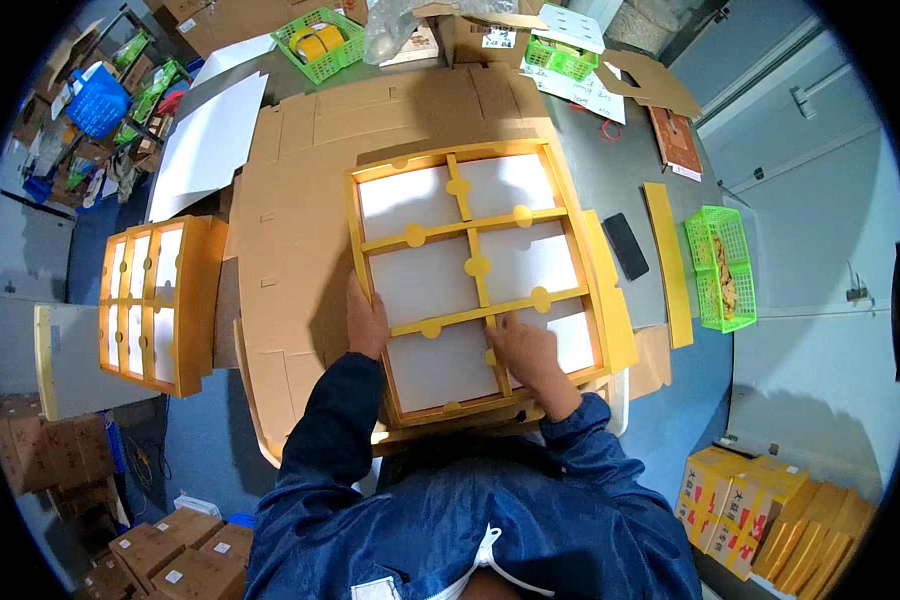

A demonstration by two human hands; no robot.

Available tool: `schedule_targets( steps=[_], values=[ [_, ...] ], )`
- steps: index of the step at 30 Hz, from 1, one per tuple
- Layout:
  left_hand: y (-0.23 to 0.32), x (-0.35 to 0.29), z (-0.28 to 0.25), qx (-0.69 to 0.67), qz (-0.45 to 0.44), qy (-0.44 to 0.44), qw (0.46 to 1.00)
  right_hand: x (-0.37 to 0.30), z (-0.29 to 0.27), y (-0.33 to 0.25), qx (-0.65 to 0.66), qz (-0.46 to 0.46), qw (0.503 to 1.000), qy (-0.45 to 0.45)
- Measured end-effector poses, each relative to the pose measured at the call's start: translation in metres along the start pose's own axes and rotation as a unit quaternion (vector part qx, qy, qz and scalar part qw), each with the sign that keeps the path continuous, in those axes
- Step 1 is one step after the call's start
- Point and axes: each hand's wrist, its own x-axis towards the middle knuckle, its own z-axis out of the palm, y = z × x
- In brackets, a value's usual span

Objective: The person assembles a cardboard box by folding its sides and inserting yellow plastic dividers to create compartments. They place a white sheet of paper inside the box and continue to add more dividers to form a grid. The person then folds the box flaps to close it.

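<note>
A yellow cardboard box (357,222) split into six compartments lies in front of me, with white panels in the compartments. Along its left wall, my left hand (367,322) grips the side, its thumb uppermost and its other fingers partly hidden. My right hand (530,352) is closed at the lower middle crossing, fingertips pinching the yellow divider strip (478,266). Rounded tabs stick out along the dividers. Beneath the box is a large flat sheet of brown cardboard (290,200).
A similar divided box (195,300) stands on the left. To the right lie a black phone (625,246), a yellow strip (667,265) and a green basket (720,268). Another green basket (320,45) holds yellow tape at the back. Cartons (175,550) are stacked low on the left.
</note>
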Motion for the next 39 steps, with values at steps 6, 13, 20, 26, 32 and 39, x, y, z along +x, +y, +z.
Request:
schedule_targets(
  steps=[6,13,20,26,32,39],
  values=[
    [-0.014,0.002,0.01,0.021,-0.001,0.01,1.0,0.057,0.007,-0.006,-0.042,-0.114,0.986,0.115],
    [-0.012,0.001,0.002,0.01,0.036,0.006,0.999,0.085,0.009,-0.011,0.016,0.053,0.995,-0.086],
    [-0.01,0.002,0.003,0.009,0.025,-0.001,1.0,0.08,0.024,0.002,-0.042,-0.003,0.999,-0.011],
    [-0.005,-0.001,0.0,0.001,0.007,0.008,1.0,0.014,-0.014,0.028,0.118,-0.113,0.97,0.178],
    [-0.004,0.003,0.012,0.019,0.005,0.006,1.0,-0.07,0.026,0.037,0.025,-0.095,0.991,-0.091],
    [-0.005,-0.031,-0.012,-0.051,-0.027,0.055,0.997,-0.074,-0.025,0.082,0.141,-0.065,0.975,0.162]
  ],
)
